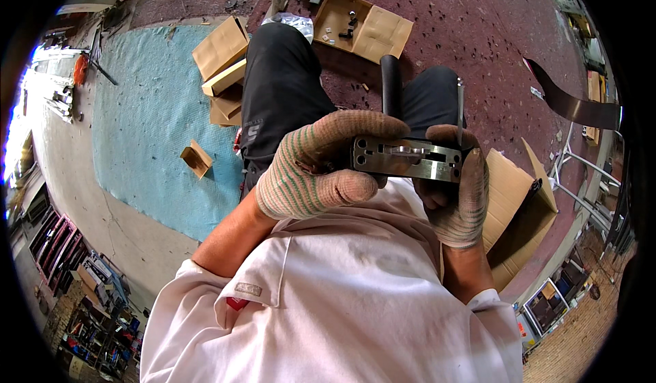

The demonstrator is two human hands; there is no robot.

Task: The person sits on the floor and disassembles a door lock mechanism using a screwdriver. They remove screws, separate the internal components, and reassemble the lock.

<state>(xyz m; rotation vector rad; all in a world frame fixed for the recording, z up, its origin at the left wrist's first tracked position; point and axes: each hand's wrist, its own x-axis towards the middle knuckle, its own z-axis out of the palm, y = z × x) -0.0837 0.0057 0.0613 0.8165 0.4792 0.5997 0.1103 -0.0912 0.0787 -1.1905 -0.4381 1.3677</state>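
At the centre of the view, the left hand [301,168], gloved in green-striped knit, bends inward with its grip closed on the silver rectangular metal mechanism [406,159], which could slip against the knit if the upright, curled right hand [469,195], gripping its other end, pushes unevenly.

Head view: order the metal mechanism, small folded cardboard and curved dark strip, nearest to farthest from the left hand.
1. Metal mechanism, held by the left hand
2. Small folded cardboard, on the blue mat to the left
3. Curved dark strip, at the far right
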